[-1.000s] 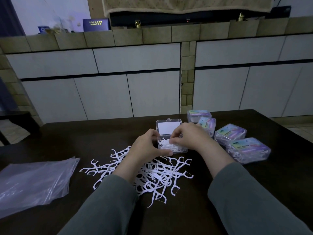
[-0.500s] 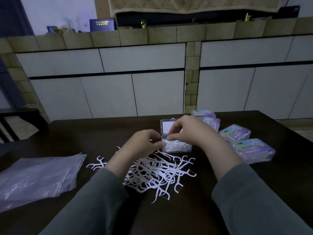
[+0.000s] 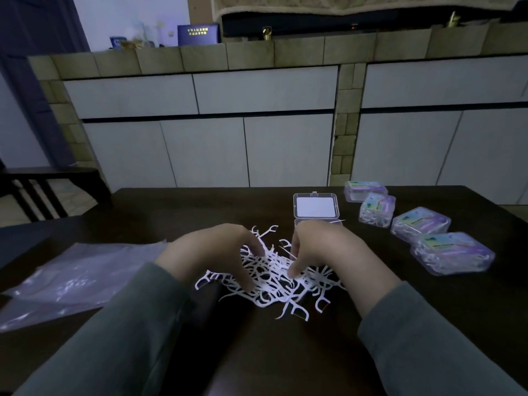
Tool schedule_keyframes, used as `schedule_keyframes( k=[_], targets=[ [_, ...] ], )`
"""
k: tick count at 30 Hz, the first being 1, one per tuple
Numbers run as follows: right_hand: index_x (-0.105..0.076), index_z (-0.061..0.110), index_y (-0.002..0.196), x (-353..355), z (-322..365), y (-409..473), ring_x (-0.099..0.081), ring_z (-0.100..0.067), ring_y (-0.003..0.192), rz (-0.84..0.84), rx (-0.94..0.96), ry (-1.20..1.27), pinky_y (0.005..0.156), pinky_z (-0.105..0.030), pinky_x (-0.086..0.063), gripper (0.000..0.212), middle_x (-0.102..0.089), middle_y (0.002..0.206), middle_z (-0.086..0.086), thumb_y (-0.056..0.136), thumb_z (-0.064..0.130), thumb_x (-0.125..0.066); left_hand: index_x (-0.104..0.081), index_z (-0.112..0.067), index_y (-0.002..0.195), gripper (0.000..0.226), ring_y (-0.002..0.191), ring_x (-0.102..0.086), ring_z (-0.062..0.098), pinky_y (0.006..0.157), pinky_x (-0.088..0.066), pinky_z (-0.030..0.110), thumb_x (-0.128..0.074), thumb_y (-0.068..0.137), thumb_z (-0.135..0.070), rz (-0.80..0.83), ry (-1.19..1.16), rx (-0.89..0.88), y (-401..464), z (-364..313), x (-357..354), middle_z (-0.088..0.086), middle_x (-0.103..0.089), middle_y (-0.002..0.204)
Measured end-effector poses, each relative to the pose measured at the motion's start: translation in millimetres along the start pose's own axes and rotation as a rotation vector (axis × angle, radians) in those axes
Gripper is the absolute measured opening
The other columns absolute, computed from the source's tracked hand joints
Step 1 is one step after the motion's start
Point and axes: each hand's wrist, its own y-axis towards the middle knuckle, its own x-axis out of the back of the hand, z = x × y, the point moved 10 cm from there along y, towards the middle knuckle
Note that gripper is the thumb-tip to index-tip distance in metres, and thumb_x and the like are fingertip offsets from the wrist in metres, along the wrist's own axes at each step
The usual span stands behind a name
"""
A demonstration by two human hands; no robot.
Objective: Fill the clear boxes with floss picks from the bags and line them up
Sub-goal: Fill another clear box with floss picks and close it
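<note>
A: While both hands are down in the pile of floss picks (image 3: 274, 278) at the middle of the frame, how would you say those picks handle?

B: Light, thin, springy plastic, I'd judge. They hook into one another by the forked heads, so a handful will drag strays. Best pinched by the straight handles, several laid parallel.

A: And the hands?

B: The left hand (image 3: 211, 252) has its fingers curled down into the pile; the right hand (image 3: 320, 250) likewise, fingertips buried. Whether either actually pinches a pick I cannot tell.

A: Where is the open box (image 3: 315, 207)?

B: Just beyond the right hand, lid standing up. Its tray is mostly hidden behind that hand, so how full it is stays unclear.

A: Anything else?

B: Four filled boxes (image 3: 453, 252) in a row at the right on the desk (image 3: 171, 212), empty bags (image 3: 77, 275) at the left. Dim light blurs the labels
</note>
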Motion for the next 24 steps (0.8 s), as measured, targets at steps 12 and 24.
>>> schedule_keyframes(
  k=[12, 24],
  targets=[
    [-0.070, 0.015, 0.098, 13, -6, 0, -0.062, -0.016, 0.083, -0.079, 0.061, 0.090, 0.061, -0.023, -0.047, 0.021, -0.066, 0.090, 0.000, 0.087, 0.032, -0.069, -0.074, -0.024, 0.103, 0.021, 0.090, -0.062, 0.008, 0.078, -0.050, 0.022, -0.075, 0.082, -0.031, -0.069, -0.028, -0.042, 9, 4, 1, -0.010, -0.069, 0.100],
    [-0.072, 0.024, 0.094, 38, -21, -6, -0.056, -0.003, 0.072, -0.184, 0.139, 0.374, 0.057, -0.021, -0.039, 0.018, -0.062, 0.078, 0.014, 0.086, 0.040, -0.070, -0.062, -0.033, 0.084, 0.008, 0.090, -0.057, 0.007, 0.081, -0.052, 0.032, -0.069, 0.087, -0.028, -0.344, -0.058, -0.202, 1, -10, 28, -0.014, -0.061, 0.092]
  ],
)
